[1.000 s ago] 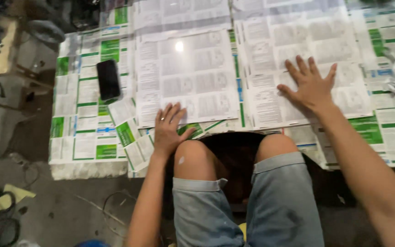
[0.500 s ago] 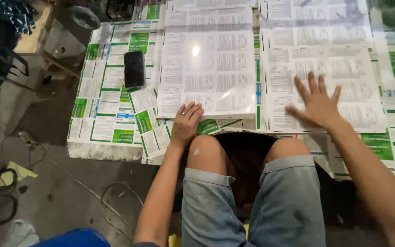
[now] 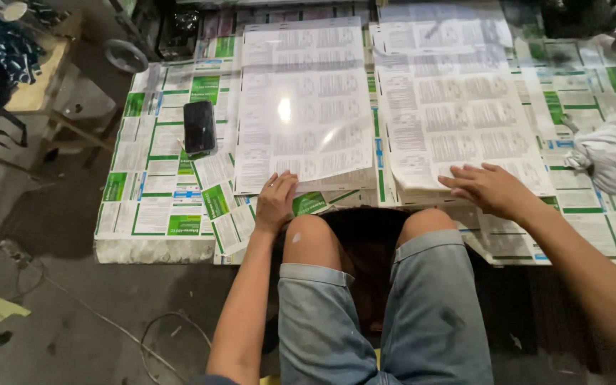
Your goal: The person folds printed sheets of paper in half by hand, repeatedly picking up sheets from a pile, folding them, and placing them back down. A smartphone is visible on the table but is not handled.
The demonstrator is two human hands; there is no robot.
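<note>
Head view: two bare hands rest on two stacks of printed sheets on the table.

From the left we note one black phone [image 3: 199, 127] lying flat on the paper-covered table [image 3: 152, 214]. Just right of it, the left hand [image 3: 276, 200] presses the near left corner of the left sheet stack [image 3: 301, 107], fingers [image 3: 284, 182] loosely together and flat, gripping nothing. That stack's long axis runs away from us. The right sheet stack [image 3: 450, 107] lies beside it; the right hand [image 3: 490, 189] rests on its near edge, fingers slightly spread, palm down. One white cloth [image 3: 611, 153] sits furthest right. Each hand is nearest its own stack.
</note>
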